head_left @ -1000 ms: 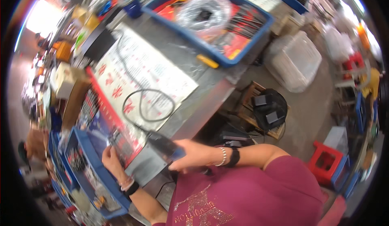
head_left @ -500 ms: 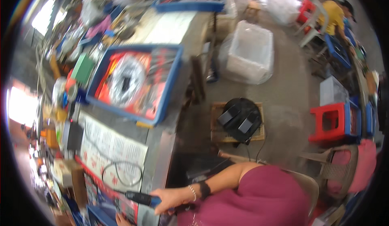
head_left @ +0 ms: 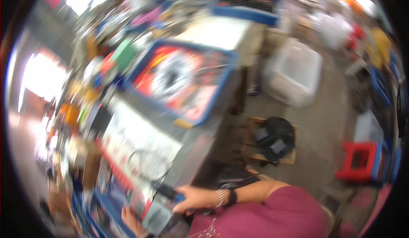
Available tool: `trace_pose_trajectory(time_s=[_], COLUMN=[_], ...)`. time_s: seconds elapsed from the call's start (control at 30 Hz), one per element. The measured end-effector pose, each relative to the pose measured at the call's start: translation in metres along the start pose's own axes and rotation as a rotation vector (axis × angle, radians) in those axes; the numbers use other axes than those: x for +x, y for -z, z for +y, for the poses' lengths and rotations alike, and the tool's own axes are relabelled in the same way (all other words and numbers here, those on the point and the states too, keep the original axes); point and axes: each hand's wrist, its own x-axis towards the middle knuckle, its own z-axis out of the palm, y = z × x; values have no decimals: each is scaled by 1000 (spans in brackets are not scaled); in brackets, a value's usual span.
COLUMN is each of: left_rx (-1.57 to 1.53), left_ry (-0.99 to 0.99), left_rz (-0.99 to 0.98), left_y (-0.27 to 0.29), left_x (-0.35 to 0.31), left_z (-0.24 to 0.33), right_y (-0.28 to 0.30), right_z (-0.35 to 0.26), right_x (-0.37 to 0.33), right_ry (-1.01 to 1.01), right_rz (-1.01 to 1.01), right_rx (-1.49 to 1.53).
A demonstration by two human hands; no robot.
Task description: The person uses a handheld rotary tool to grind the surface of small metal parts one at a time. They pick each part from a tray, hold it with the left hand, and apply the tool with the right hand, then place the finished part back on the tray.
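Observation:
My right hand [head_left: 197, 198], a beaded bracelet and black band on its wrist, is wrapped round a black-and-blue corded hand tool [head_left: 165, 191]. Its exact kind is blurred. A thin dark cable [head_left: 150, 152] loops from the tool over the printed paper sheet [head_left: 140, 129] on the bench. At the lower edge, my left hand [head_left: 133, 222] is beside a grey-green squarish piece [head_left: 157, 217], which lies between my two hands. Motion blur hides the left fingers, so I cannot tell whether they grip that piece.
A blue tray [head_left: 200, 119] with a plastic-wrapped coil stands farther along the bench. A dark box [head_left: 99, 119] sits at the sheet's left. On the floor are a black two-pedal foot switch [head_left: 275, 135], a lined white bin [head_left: 296, 69] and a red stool [head_left: 357, 161].
The whole view has swung, shifting the bench and floor things rightward. The tool stays in my right hand. More of my left hand and the grey-green piece now show.

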Motion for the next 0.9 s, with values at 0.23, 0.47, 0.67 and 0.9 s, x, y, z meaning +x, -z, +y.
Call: trace_pose_trajectory(time_s=[0.23,0.47,0.67,0.9], left_rx=[-309,-392,-205,-7], left_ry=[322,271,226,51], left_rz=[138,140,127,260], left_y=[9,3,8,10], left_x=[-16,-8,-6,37], left_z=[-11,-15,-15,3], right_y=[-18,-28,-32,-32], right_z=[-18,-33,-24,-28], right_x=[11,37,51,60], right_ry=[17,64,29,14], right_rz=[132,182,180,187], right_rx=[-129,-155,-179,-184])
